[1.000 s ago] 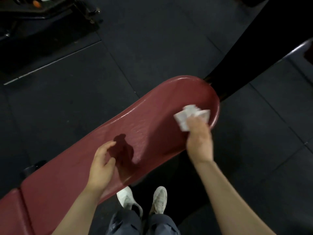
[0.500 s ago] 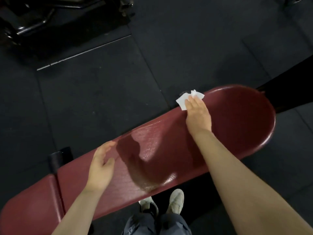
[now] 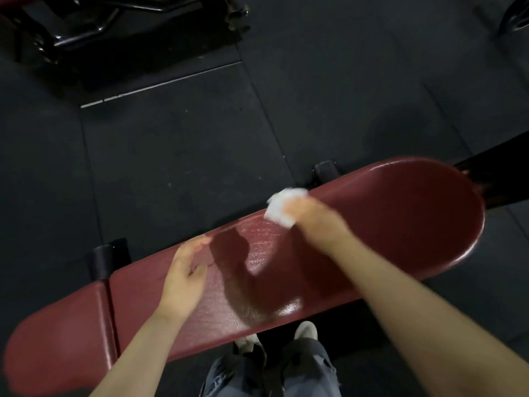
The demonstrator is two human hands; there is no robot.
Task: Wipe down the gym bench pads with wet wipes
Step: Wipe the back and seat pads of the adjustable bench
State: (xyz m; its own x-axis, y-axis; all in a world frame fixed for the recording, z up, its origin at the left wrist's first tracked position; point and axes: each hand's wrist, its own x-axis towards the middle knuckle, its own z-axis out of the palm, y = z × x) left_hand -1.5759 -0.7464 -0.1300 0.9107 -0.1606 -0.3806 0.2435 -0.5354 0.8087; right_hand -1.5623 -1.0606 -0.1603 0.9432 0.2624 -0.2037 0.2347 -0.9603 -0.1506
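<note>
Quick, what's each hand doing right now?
Left hand: open, fingers relaxed over the long red pad, holding nothing.
Right hand: holds the white wipe against the pad.

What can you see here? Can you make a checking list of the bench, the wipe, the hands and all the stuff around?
Surface: long red bench pad, shiny wet patch near its middle; shorter red pad at its left end.
Job's things: white wet wipe, on the long pad's far edge.
Clutter: nothing seen.
Grippers: right hand holds the wipe, blurred; left hand open over the pad.
Cables: nothing seen.
Surroundings: dark floor mats; black metal gym equipment behind.
</note>
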